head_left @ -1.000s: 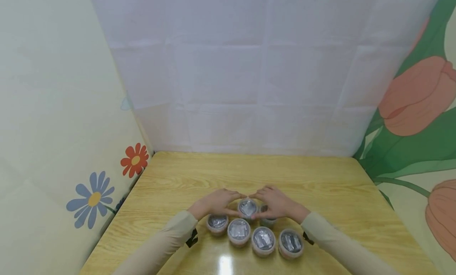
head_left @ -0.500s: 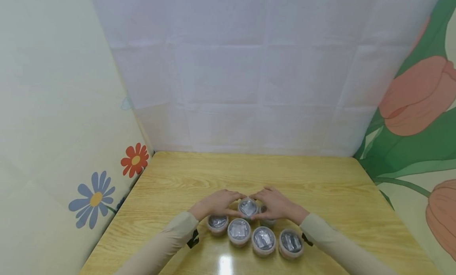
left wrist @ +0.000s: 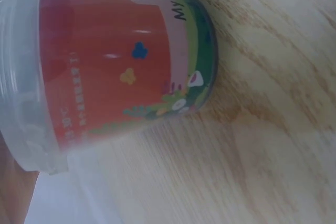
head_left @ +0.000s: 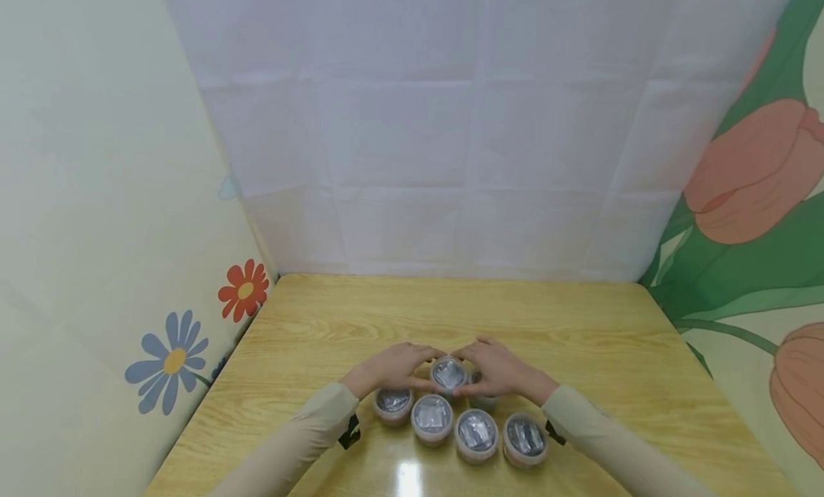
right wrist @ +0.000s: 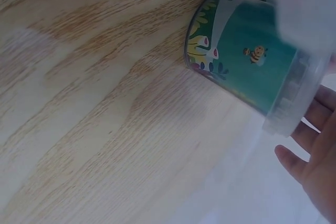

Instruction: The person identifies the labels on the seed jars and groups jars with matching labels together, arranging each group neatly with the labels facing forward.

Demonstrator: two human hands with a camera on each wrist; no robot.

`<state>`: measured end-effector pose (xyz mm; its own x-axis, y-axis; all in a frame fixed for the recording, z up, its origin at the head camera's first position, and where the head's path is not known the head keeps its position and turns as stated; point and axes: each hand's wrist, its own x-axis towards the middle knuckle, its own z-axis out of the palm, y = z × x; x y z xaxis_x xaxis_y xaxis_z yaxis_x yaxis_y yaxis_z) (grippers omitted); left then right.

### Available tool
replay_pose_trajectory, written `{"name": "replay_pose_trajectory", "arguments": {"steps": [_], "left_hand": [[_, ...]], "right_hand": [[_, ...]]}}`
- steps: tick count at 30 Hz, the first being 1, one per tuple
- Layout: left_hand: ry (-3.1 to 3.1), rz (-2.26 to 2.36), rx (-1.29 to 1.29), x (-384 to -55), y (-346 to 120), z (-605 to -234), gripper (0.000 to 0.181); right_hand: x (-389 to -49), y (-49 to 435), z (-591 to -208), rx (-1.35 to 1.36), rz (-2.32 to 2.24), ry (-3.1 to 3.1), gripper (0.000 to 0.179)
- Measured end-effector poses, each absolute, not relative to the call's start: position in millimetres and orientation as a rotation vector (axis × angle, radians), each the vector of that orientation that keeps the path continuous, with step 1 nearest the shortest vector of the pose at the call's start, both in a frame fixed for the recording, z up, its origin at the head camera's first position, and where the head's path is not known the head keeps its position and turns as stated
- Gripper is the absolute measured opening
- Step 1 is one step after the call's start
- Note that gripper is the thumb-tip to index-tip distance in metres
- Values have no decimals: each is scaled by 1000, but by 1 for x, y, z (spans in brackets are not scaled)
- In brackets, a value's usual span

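Note:
In the head view my left hand (head_left: pixel 391 367) and right hand (head_left: pixel 501 368) curve in from either side around a round lidded plastic tub (head_left: pixel 448 375), thumbs in front and fingers behind. A silvery packet shows through its lid. Partly under my right hand sits another tub (head_left: pixel 484 402), mostly hidden. A red-labelled tub (left wrist: pixel 105 66) fills the left wrist view, standing on the wood. Seen from the right wrist, a green-labelled tub (right wrist: pixel 252 59) with a bee picture stands before some fingers (right wrist: pixel 290 162); a blurred tub overlaps its lid.
Several more lidded tubs form a curved front row: far-left tub (head_left: pixel 393 405), second tub (head_left: pixel 431 419), third tub (head_left: pixel 476 435) and far-right tub (head_left: pixel 525 440). They stand on a wooden table (head_left: pixel 360 304). A white cloth (head_left: pixel 412 125) hangs behind it, with flower-patterned sheets at both sides.
Both hands stay around the middle tub, with only a very slight shift of the right fingertips. The tubs look unmoved.

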<state>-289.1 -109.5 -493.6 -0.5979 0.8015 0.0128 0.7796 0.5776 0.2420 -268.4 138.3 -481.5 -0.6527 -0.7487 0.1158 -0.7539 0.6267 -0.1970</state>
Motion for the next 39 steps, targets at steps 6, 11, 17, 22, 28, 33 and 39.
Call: {"name": "replay_pose_trajectory", "arguments": {"steps": [6,11,17,22,28,33,39], "left_hand": [[2674,463,1355,-289,-110,-493,69],[2673,540,1347,-290,-112,-492,67],[2655,630,1295,-292,-113,-490,67],[2639,698,1254,-292,-114,-489,66],[2605,803,1210,-293,-115,-490,63],[2594,872,1188,-294,-115,-489,61],[2560,961,1198,-296,-113,-491,58]], "right_hand": [[-268,139,-479,1294,465,-2805,67],[-269,140,-475,1263,532,-2813,67],[-273,141,-473,1208,584,-2822,71],[-274,142,-472,1185,668,-2821,71],[-274,143,-471,1179,804,-2814,67],[-275,143,-469,1170,998,-2825,65],[-274,144,-467,1171,1191,-2788,61]]}}
